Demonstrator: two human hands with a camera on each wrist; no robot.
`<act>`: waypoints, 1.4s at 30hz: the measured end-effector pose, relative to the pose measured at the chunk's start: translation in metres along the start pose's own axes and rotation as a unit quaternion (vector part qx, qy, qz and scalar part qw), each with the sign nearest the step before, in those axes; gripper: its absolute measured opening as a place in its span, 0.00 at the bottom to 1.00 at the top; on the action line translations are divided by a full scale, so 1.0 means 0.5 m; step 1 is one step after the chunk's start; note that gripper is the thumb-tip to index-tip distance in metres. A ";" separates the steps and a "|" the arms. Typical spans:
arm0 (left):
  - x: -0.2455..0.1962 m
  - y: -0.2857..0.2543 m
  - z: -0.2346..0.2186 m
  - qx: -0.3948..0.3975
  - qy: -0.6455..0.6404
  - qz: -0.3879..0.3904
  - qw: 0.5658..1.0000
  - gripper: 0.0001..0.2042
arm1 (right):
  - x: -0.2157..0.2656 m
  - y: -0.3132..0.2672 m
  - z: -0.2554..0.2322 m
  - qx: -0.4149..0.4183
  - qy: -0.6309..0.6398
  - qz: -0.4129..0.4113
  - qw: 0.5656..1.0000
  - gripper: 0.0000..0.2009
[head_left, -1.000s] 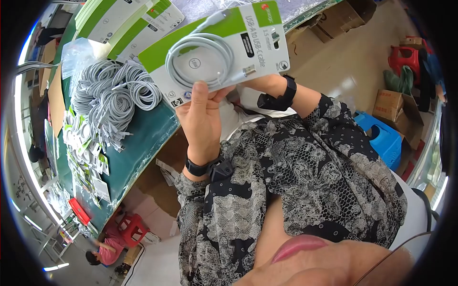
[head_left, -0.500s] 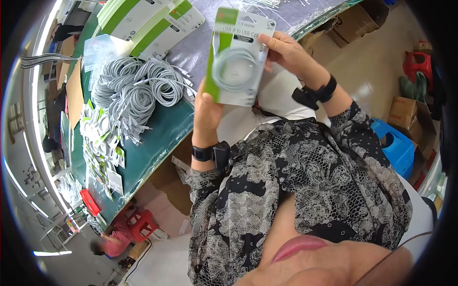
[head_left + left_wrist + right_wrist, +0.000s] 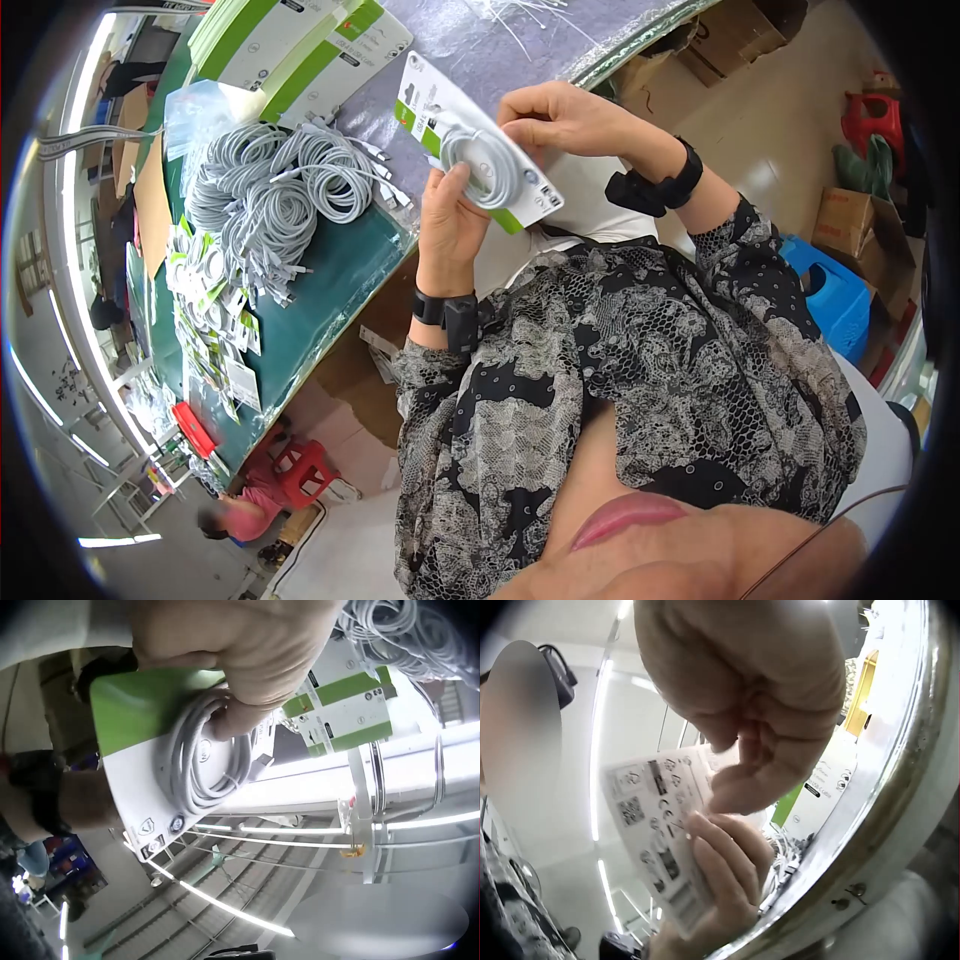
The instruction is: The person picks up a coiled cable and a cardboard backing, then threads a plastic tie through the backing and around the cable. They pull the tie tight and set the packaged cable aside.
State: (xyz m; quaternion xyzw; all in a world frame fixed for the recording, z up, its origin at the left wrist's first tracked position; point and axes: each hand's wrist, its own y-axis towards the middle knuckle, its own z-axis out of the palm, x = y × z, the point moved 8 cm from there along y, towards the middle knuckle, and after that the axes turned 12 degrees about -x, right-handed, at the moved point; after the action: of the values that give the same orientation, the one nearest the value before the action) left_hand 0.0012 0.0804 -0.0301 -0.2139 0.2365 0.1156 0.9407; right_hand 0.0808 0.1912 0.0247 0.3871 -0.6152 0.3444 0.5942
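A green-and-white packaging card (image 3: 432,98) for a USB-A to USB-C cable is held tilted above my lap, near the table edge. On its front sits a coiled pale grey cable (image 3: 510,182). My left hand (image 3: 450,230) grips the card's lower left side, its thumb pressing on the coil (image 3: 182,769). Up at the card's right edge is my right hand (image 3: 578,120), with bent fingers. In the right wrist view those fingertips overlap the printed back (image 3: 649,821) of the card; I cannot tell whether they pinch anything.
A big pile of coiled grey cables (image 3: 245,195) lies on the green table (image 3: 310,290). Beyond it are stacked packaging cards (image 3: 335,70) and a clear plastic bag (image 3: 190,115). Small packets (image 3: 205,300) heap on the left. Thin white strips (image 3: 525,20) lie at the far side.
The card went from lying sideways, face up, to upright, then tilted with its top leaning left. My right hand released its grip on the front right edge and curled near the back.
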 end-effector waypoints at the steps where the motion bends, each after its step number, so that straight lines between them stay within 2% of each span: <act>1: 0.018 0.000 -0.008 -0.066 0.024 -0.034 0.997 0.15 | 0.010 -0.003 0.002 0.007 -0.006 0.007 1.000 0.10; 2: 0.028 0.003 -0.018 -0.067 0.029 -0.037 0.997 0.15 | 0.025 -0.006 0.007 0.014 -0.012 0.013 1.000 0.09; 3: 0.038 0.004 -0.014 -0.025 -0.032 -0.055 0.998 0.13 | 0.057 -0.015 0.006 -0.031 -0.009 0.023 0.999 0.09; 4: 0.048 0.003 -0.008 0.015 -0.093 -0.074 0.993 0.12 | 0.056 -0.016 0.012 -0.035 -0.004 0.023 0.999 0.09; 5: 0.058 0.004 0.000 0.053 -0.147 -0.080 0.984 0.09 | 0.082 -0.018 0.015 -0.049 -0.058 -0.072 0.994 0.09; 6: 0.066 0.002 0.004 0.051 -0.143 -0.083 0.985 0.09 | 0.107 -0.023 0.019 -0.064 -0.114 -0.166 0.977 0.09; 7: 0.071 0.001 0.006 0.042 -0.180 -0.085 0.979 0.10 | 0.107 -0.023 0.020 -0.070 -0.108 -0.183 0.975 0.09; 8: 0.073 -0.001 0.004 0.032 -0.218 -0.085 0.972 0.13 | 0.091 -0.022 0.018 -0.073 -0.107 -0.181 0.975 0.09; 9: 0.072 -0.007 0.024 0.107 -0.250 -0.116 0.955 0.13 | 0.056 -0.018 0.026 -0.028 -0.026 -0.132 0.991 0.10; 10: 0.059 -0.005 0.035 0.111 -0.250 -0.116 0.955 0.13 | 0.027 -0.017 0.035 0.018 0.050 -0.084 0.995 0.11; 11: 0.045 -0.002 0.027 0.055 -0.129 -0.074 0.987 0.11 | -0.008 -0.027 0.044 0.031 0.131 -0.008 0.991 0.11; 12: 0.031 -0.004 0.023 -0.008 -0.007 -0.031 0.999 0.10 | -0.028 -0.031 0.049 0.035 0.132 -0.006 0.991 0.11; 13: 0.008 -0.003 0.038 -0.094 0.067 0.028 0.993 0.10 | -0.052 -0.023 0.028 -0.030 0.135 -0.002 0.990 0.10; 14: -0.019 0.007 0.036 -0.112 0.123 0.077 0.983 0.10 | -0.070 -0.017 0.004 -0.095 0.138 0.002 0.986 0.11; 15: -0.045 0.017 0.033 -0.118 0.142 0.133 0.974 0.10 | -0.063 -0.013 -0.022 -0.133 0.046 -0.043 0.989 0.13; 16: -0.071 0.020 0.043 -0.121 0.159 0.193 0.961 0.11 | -0.047 -0.014 -0.032 -0.125 0.044 -0.048 0.990 0.13; 17: -0.083 0.015 0.056 -0.127 0.144 0.222 0.956 0.11 | 0.006 -0.029 -0.079 -0.249 -0.106 -0.141 0.952 0.12; 18: -0.081 0.014 0.060 -0.126 0.141 0.228 0.955 0.11 | 0.066 -0.055 -0.106 -0.364 -0.248 -0.228 0.868 0.12; 19: -0.072 0.015 0.059 -0.129 0.110 0.220 0.961 0.11 | 0.103 -0.067 -0.093 -0.365 -0.281 -0.284 0.841 0.15; 20: -0.059 0.016 0.057 -0.132 0.079 0.210 0.966 0.11 | 0.116 -0.073 -0.072 -0.364 -0.282 -0.285 0.841 0.15; 22: -0.036 0.019 0.050 -0.115 0.094 0.216 0.965 0.11 | 0.136 -0.068 0.031 -0.241 -0.382 -0.336 0.827 0.18; 23: -0.013 0.015 0.063 -0.072 0.034 0.157 0.984 0.12 | 0.129 -0.065 0.045 -0.274 -0.391 -0.329 0.815 0.15; 24: 0.007 0.010 0.073 -0.032 -0.027 0.099 0.994 0.14 | 0.129 -0.066 0.043 -0.272 -0.394 -0.328 0.814 0.15; 25: 0.013 0.006 0.077 0.002 -0.062 0.087 0.994 0.16 | 0.131 -0.067 0.040 -0.277 -0.413 -0.329 0.803 0.14; 26: 0.012 0.004 0.075 -0.002 -0.069 0.091 0.993 0.16 | 0.131 -0.067 0.039 -0.279 -0.431 -0.331 0.792 0.14; 28: 0.002 -0.008 0.096 0.048 -0.052 0.096 0.993 0.17 | 0.129 -0.066 0.039 -0.260 -0.419 -0.334 0.803 0.15; 30: -0.010 -0.005 0.095 0.049 -0.059 0.098 0.992 0.15 | 0.131 -0.062 0.028 -0.253 -0.411 -0.341 0.807 0.16; 32: -0.023 -0.010 0.086 0.049 0.056 0.149 0.986 0.13 | 0.131 -0.064 0.030 -0.216 -0.422 -0.372 0.798 0.11; 35: -0.017 -0.004 0.060 0.039 0.112 0.147 0.982 0.12 | 0.114 -0.065 0.036 -0.165 -0.427 -0.357 0.815 0.11; 36: -0.014 -0.005 0.059 0.039 0.111 0.148 0.982 0.12 | 0.115 -0.065 0.037 -0.163 -0.428 -0.357 0.814 0.11; 38: -0.006 -0.003 0.041 -0.029 0.080 0.139 0.987 0.11 | 0.123 -0.069 0.031 -0.184 -0.413 -0.360 0.816 0.12; 42: 0.005 -0.001 0.036 -0.051 0.060 0.115 0.990 0.11 | 0.115 -0.065 0.025 -0.171 -0.408 -0.354 0.824 0.14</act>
State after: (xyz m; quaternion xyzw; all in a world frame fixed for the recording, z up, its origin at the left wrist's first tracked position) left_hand 0.0105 0.0883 -0.0167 -0.2397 0.3091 0.2217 0.8932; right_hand 0.1043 0.1612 0.0800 0.5756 -0.6713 -0.1895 0.4268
